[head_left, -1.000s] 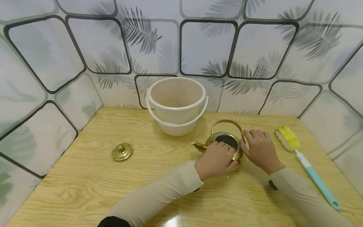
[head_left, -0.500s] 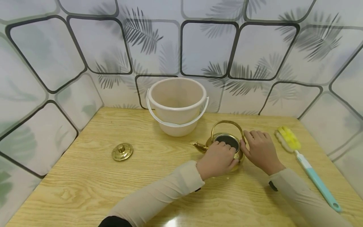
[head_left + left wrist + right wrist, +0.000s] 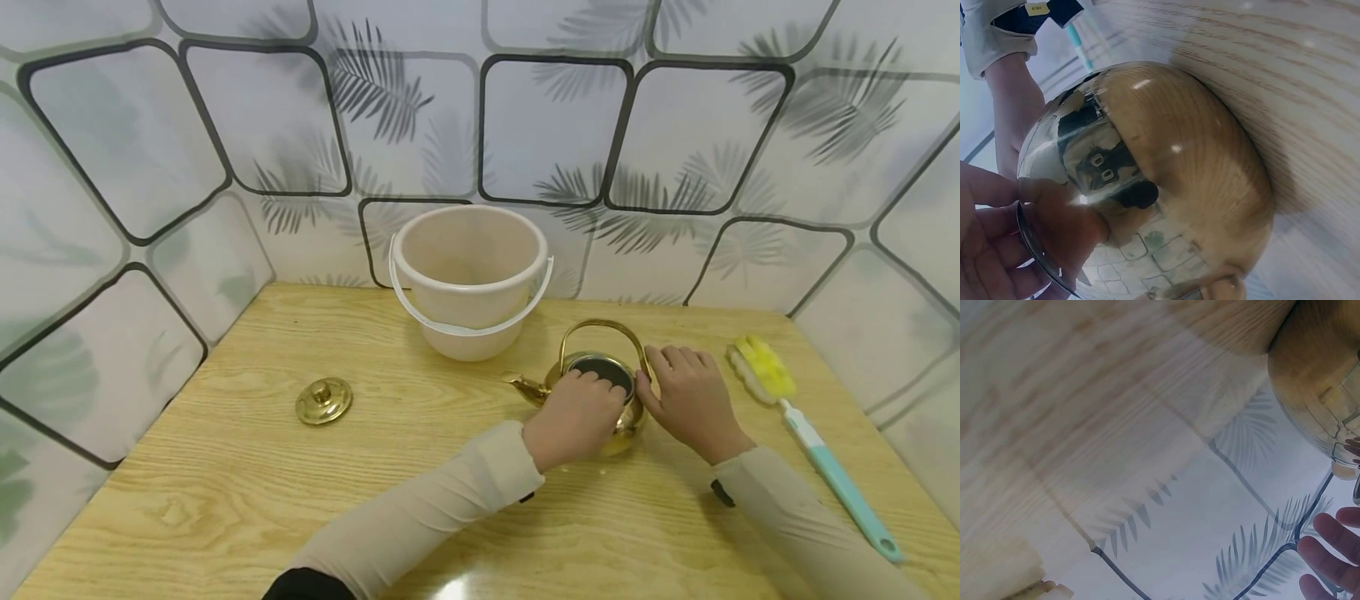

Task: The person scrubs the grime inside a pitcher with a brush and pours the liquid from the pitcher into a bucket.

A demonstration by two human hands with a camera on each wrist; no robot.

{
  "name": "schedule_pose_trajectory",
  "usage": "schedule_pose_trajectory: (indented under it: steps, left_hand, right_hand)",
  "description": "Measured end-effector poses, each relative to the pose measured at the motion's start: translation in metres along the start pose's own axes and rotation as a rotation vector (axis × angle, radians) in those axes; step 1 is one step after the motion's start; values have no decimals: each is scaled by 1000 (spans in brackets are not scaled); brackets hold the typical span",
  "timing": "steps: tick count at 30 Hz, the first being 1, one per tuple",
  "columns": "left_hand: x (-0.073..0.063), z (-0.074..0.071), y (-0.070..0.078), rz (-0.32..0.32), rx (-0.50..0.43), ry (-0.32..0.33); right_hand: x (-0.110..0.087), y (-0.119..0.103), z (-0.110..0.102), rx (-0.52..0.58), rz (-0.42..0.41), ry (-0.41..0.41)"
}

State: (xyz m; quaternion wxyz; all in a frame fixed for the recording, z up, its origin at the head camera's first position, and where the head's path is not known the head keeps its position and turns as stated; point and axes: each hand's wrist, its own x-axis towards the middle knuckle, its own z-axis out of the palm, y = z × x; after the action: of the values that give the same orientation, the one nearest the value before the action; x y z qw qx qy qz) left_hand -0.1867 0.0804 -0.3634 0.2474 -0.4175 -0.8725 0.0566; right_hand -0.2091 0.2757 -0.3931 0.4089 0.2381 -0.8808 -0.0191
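Note:
A shiny gold kettle [image 3: 628, 421] stands lidless on the wooden table, its spout pointing left and its hoop handle [image 3: 600, 322] upright. My left hand [image 3: 576, 417] grips the near rim, with fingers bent over into the dark opening. In the left wrist view those fingers [image 3: 997, 256] show behind the rim, against the kettle's mirror-like side. My right hand [image 3: 690, 400] holds the right side of the hoop handle, thumb in front and fingers behind. Only part of the right hand [image 3: 1329, 550] and the kettle's belly [image 3: 1316, 381] appear in the right wrist view.
The gold lid [image 3: 322, 401] with a knob lies on the table at the left. A white bucket [image 3: 471, 317] with a hanging handle stands behind, near the patterned wall. To the right lies a brush [image 3: 832, 467] with a yellow-and-white sponge head and teal handle.
My left hand has shifted slightly at the rim, and its thumb sticks out less on the right side. The right hand stays at the handle; kettle, lid, bucket and brush keep their places.

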Motion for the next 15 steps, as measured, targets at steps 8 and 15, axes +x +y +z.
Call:
schedule_pose_trajectory:
  steps: [8, 15]
  left_hand:
    - [2, -1, 0, -6, -8, -65]
    - [5, -4, -1, -16, -15, -84]
  right_hand:
    - [-1, 0, 0, 0, -3, -3]
    - [-1, 0, 0, 1, -3, -8]
